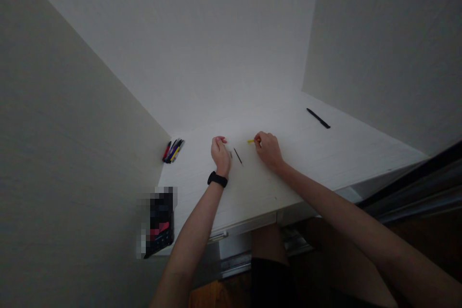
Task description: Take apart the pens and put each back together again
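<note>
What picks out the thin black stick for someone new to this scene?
On the white desk, look between the left hand and the right hand. There the thin black stick lies slantwise. It is far slimmer than the black pen off to the right, and black, unlike the yellow piece held in the right hand.

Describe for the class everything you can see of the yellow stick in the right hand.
The yellow stick is thin and straight, perhaps plastic. The right hand pinches it, fingers hiding part; its free end points left. It looks roughly level over the white table; whether they touch is unclear.
</note>
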`<state>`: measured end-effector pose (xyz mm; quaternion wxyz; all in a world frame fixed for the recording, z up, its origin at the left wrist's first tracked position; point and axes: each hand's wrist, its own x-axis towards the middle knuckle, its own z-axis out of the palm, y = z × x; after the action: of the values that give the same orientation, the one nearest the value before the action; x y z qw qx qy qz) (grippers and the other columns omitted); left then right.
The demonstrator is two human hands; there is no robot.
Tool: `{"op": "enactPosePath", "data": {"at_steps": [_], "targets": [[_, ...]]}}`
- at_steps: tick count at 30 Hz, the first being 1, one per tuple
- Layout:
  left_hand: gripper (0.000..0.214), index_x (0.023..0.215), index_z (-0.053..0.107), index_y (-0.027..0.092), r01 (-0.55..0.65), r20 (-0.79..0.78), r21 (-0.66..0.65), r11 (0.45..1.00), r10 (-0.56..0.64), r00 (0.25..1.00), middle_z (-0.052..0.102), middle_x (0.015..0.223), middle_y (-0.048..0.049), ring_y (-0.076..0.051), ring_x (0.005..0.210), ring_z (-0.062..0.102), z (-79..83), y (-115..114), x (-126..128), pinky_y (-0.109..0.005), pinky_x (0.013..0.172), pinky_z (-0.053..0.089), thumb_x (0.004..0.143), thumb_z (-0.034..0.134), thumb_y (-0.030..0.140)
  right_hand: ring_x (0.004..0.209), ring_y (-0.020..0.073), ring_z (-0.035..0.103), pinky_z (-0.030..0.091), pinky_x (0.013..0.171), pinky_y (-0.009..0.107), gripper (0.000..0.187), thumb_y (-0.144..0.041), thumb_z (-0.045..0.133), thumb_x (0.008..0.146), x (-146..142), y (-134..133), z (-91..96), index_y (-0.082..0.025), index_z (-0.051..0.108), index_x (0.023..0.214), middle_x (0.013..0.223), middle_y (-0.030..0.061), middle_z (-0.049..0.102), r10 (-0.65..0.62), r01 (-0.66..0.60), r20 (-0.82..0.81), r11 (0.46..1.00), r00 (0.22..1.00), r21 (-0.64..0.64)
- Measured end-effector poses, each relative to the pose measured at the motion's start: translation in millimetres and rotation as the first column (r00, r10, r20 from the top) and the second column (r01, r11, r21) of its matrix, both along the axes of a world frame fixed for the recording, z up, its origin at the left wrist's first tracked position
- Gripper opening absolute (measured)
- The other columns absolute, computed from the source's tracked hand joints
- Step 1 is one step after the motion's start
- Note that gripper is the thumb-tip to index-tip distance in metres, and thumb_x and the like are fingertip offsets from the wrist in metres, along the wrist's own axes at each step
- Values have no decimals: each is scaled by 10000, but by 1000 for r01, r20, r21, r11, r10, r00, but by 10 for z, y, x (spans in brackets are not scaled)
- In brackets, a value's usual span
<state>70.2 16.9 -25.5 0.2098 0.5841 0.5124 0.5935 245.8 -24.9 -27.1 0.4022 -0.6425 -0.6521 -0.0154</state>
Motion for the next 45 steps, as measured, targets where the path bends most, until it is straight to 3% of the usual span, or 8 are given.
{"op": "enactPosePath", "data": {"at_steps": [5, 12, 20, 26, 29, 34, 38, 45], "targets": [[367, 909, 508, 228, -105, -1, -11, 994, 105, 995, 584, 813, -29, -162, 762, 556, 41, 11, -50, -288, 751, 427, 1033, 233, 436, 827, 259, 522, 311, 751, 365, 73, -160, 511, 827, -19, -22, 22, -194, 569, 855, 794, 110, 647, 57, -45, 144, 995, 988, -87], [328, 920, 544, 231, -233, -186, 7, 973, 230, 955, 615, 818, -25, -171, 829, 599, 23, 110, -324, -281, 771, 420, 1022, 287, 408, 843, 265, 511, 304, 774, 376, 96, -137, 541, 773, 15, -22, -11, -202, 574, 835, 783, 105, 654, 133, -104, 183, 982, 974, -159], [290, 838, 547, 217, -168, -194, -140, 976, 139, 971, 610, 792, -21, -168, 761, 566, -28, 212, -437, -273, 710, 396, 990, 359, 377, 904, 262, 520, 316, 817, 377, 101, -167, 505, 854, -10, -28, 0, -188, 603, 864, 901, 124, 659, 210, -201, 205, 978, 956, -64], [389, 733, 518, 223, -193, -219, -166, 967, 155, 963, 599, 718, -26, -180, 723, 563, 10, 193, -415, -287, 686, 387, 1001, 328, 431, 777, 220, 513, 311, 737, 335, 206, -256, 417, 926, 41, 32, 33, -197, 582, 819, 781, 82, 631, 11, -13, -70, 1000, 998, -25], [448, 763, 582, 228, -233, -445, -179, 956, 132, 886, 654, 750, -71, -227, 753, 603, 70, 145, -468, -316, 680, 382, 998, 310, 496, 693, 194, 485, 295, 683, 310, 245, -312, 387, 934, 129, 73, 21, -208, 548, 782, 706, 42, 586, -126, 118, -258, 992, 958, -46], [503, 785, 682, 207, -358, -763, -181, 916, 99, 639, 712, 804, -165, -304, 815, 660, 124, 128, -634, -369, 699, 407, 972, 342, 526, 671, 174, 458, 283, 637, 291, 276, -356, 346, 922, 317, 144, -20, -225, 468, 712, 669, 10, 530, -293, 307, -501, 950, 814, -57], [531, 848, 746, 159, -429, -854, -200, 881, 58, 517, 728, 883, -209, -322, 851, 681, 102, 153, -650, -387, 721, 439, 967, 360, 503, 677, 170, 447, 278, 626, 297, 274, -356, 361, 895, 407, 185, -15, -228, 432, 662, 671, 15, 528, -355, 365, -579, 925, 733, -106], [562, 930, 753, 98, -429, -906, -195, 882, 6, 424, 717, 919, -233, -318, 871, 690, 93, 144, -567, -388, 738, 464, 992, 309, 437, 616, 171, 406, 246, 585, 308, 263, -362, 428, 825, 524, 239, 4, -209, 519, 632, 612, 26, 517, -417, 353, -523, 909, 743, -223]]}}
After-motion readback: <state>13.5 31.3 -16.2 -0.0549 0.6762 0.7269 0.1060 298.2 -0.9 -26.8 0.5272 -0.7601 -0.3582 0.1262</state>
